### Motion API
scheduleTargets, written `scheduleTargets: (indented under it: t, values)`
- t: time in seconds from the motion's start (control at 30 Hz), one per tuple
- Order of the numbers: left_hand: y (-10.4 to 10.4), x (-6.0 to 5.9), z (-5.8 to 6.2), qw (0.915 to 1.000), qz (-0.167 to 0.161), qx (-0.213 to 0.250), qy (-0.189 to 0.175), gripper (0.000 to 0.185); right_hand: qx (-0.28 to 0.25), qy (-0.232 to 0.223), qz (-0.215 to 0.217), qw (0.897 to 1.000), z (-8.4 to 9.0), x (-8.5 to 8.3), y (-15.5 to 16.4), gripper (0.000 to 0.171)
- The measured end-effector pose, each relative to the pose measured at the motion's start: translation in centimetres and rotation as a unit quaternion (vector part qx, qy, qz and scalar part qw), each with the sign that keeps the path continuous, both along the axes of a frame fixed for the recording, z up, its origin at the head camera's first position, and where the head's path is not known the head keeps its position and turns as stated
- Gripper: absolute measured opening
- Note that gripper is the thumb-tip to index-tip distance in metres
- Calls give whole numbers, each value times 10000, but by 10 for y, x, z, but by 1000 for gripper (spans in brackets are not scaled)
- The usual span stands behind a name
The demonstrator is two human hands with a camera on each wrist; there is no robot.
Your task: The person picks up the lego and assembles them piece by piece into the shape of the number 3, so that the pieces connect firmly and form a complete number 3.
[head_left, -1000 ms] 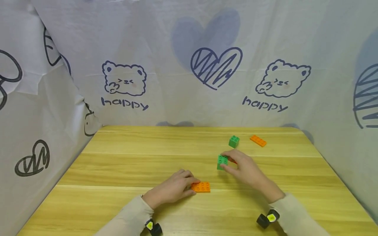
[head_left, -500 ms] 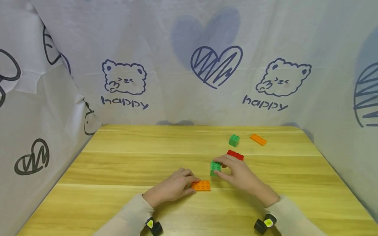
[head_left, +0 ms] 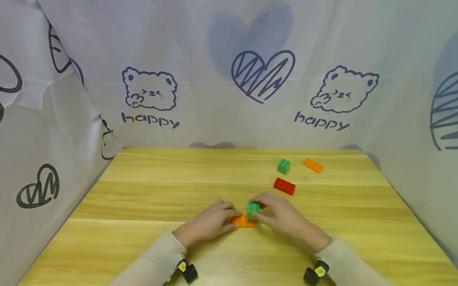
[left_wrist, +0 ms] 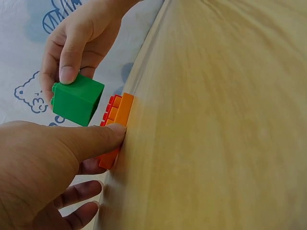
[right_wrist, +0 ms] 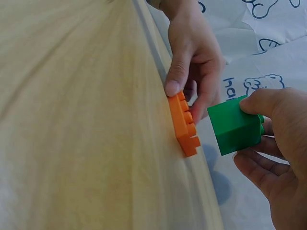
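Note:
My left hand [head_left: 209,224] pinches the left end of a flat orange toy brick [head_left: 244,222] that lies on the wooden table, studs up. Between thumb and fingers of my right hand [head_left: 282,216] is a square green toy brick [head_left: 253,210], its studs facing up. In the right wrist view, the green brick [right_wrist: 236,125] hangs just above the orange brick [right_wrist: 182,123], with a gap between them. From the left wrist view, the left thumb presses one long side of the orange brick [left_wrist: 125,104].
Behind my right hand lies a red brick [head_left: 284,186]. Farther back stand a second green brick [head_left: 284,167] and a second flat orange brick [head_left: 313,165]. A white printed cloth [head_left: 214,119] hangs along the far edge of the table [head_left: 161,182].
The right hand has moved left and toward me with the green brick, to over the orange brick's right end. The red brick has come into full view. The left hand stays put.

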State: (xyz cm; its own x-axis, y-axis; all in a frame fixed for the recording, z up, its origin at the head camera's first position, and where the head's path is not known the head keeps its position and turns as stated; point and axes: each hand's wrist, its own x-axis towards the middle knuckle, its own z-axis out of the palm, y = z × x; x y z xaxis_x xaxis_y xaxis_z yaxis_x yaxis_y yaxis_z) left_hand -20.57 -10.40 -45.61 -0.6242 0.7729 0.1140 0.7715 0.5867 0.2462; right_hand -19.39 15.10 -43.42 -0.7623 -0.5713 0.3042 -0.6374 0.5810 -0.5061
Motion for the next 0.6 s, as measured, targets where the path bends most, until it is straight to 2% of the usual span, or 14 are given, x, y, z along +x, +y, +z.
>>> scheduleTargets:
  t: [0.2, 0.6]
  values:
    - [0, -1, 1, 10000, 45, 8, -17, 42, 13, -120, 118, 9999, -5, 1, -4, 36]
    - [0, 1, 3, 9998, 91, 25, -154, 43, 165, -266, 64, 9995, -12, 2, -8, 36]
